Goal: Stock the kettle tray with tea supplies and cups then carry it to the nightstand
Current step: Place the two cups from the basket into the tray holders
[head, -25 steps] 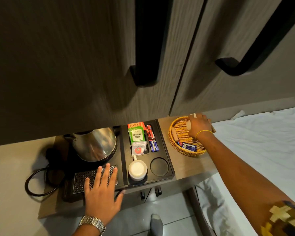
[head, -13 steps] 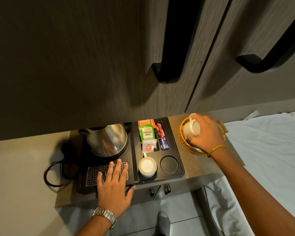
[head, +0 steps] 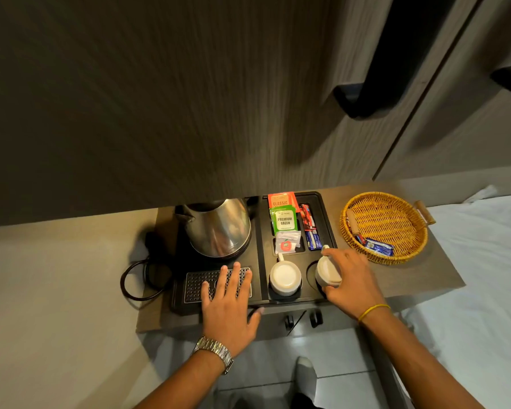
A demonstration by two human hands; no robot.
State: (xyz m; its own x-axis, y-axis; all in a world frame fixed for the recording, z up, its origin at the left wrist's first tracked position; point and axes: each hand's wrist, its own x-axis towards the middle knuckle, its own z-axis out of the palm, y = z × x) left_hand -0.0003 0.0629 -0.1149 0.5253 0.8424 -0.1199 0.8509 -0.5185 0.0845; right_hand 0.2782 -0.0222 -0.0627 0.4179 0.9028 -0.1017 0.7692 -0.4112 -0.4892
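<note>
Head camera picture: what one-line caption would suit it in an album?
Right hand lowers a second white cup into the kettle tray; left hand steadies it.

A second cup is held over the tray's empty well

A white cup, upside down, is gripped by the right hand at the black tray's right round well; the left hand is laid flat on the drip grille.

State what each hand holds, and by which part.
Right hand grips a white cup around its body. Left hand holds nothing, lying flat on the kettle tray.
</note>
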